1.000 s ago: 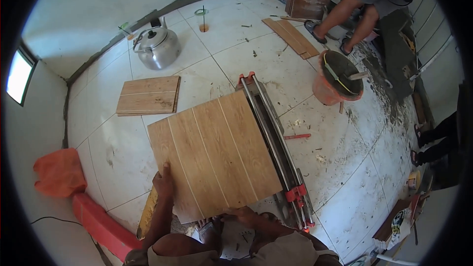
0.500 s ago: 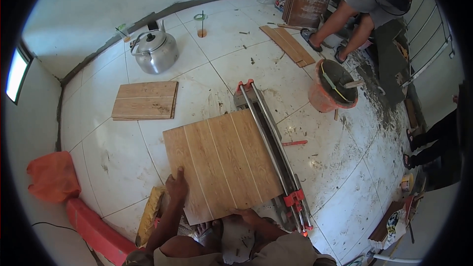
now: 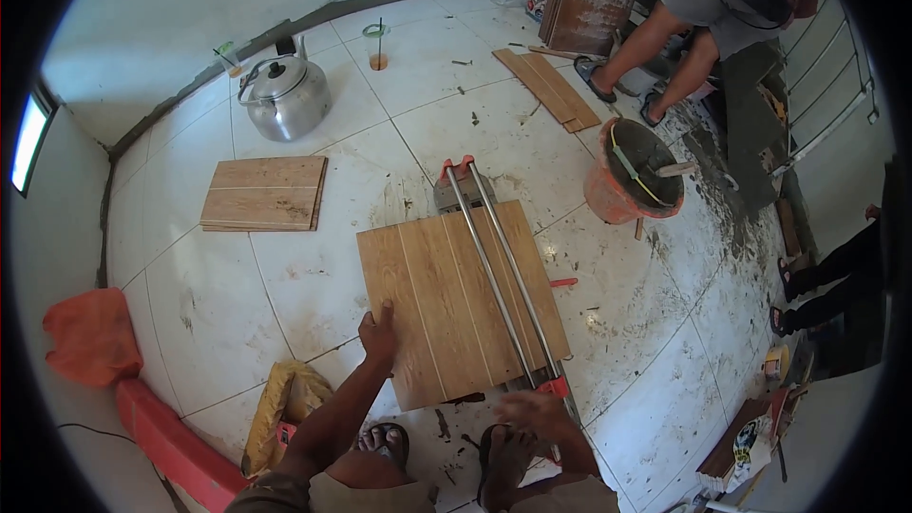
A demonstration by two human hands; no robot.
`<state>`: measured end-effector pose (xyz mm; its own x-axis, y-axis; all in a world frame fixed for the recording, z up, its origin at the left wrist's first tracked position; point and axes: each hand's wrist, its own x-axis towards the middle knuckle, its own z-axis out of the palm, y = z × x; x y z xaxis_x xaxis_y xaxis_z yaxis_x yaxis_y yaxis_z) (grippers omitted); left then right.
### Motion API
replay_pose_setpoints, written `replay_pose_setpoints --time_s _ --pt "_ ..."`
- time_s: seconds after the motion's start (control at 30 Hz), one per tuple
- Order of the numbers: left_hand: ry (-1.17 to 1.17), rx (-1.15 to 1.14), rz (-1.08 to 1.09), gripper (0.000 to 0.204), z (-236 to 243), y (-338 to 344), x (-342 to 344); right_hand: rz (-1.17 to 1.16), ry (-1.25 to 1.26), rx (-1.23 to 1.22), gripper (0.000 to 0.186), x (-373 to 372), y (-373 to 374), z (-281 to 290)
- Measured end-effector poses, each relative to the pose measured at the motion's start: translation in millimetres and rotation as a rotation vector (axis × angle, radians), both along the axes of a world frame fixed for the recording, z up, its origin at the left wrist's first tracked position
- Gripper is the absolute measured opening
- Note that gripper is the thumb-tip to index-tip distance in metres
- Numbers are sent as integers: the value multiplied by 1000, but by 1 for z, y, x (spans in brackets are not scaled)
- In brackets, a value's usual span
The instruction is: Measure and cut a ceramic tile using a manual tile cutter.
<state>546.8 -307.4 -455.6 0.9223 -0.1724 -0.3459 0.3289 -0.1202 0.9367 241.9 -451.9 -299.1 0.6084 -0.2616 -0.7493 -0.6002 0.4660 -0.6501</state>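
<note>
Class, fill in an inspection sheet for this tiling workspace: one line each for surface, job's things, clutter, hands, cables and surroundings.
Surface: white tiled floor, smeared with mortar toward the right.
Job's things: wood-look tile lying under the rails of a manual tile cutter.
Clutter: spare tile stack, metal kettle, orange bucket, plank offcuts, drink cup, orange cloth, yellow sack.
Hands: left hand rests on the tile's left edge; right hand, blurred, near the cutter's near end.
Cables: thin dark cable at lower left.
Surroundings: grey wall base; another person's legs by the bucket; feet at right.
</note>
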Motion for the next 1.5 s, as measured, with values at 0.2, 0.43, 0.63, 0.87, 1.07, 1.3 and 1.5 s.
replay_pose_setpoints --time_s 0.2,0.43,0.63,0.87,1.07,1.3,1.5 --pt "11 76 -7 43 5 -46 -22 -381 73 -1319 43 -41 -135 -107" --pt "-97 377 -74 44 14 -45 -27 -476 136 -800 38 -8 -156 -141" --pt "-206 409 -102 48 9 -65 -34 -683 73 -827 35 -20 -158 -153" --pt "-259 322 -105 47 4 -82 -41 -725 99 -771 35 -17 -173 -149" --pt "-245 304 -132 46 -1 -81 -36 -735 99 -762 36 -15 -179 -156" --pt "-7 338 -154 61 22 -82 -22 -710 102 -755 35 -18 -182 -156" --pt "-40 265 -176 47 22 -85 -12 -711 99 -755 33 -21 -183 -156"
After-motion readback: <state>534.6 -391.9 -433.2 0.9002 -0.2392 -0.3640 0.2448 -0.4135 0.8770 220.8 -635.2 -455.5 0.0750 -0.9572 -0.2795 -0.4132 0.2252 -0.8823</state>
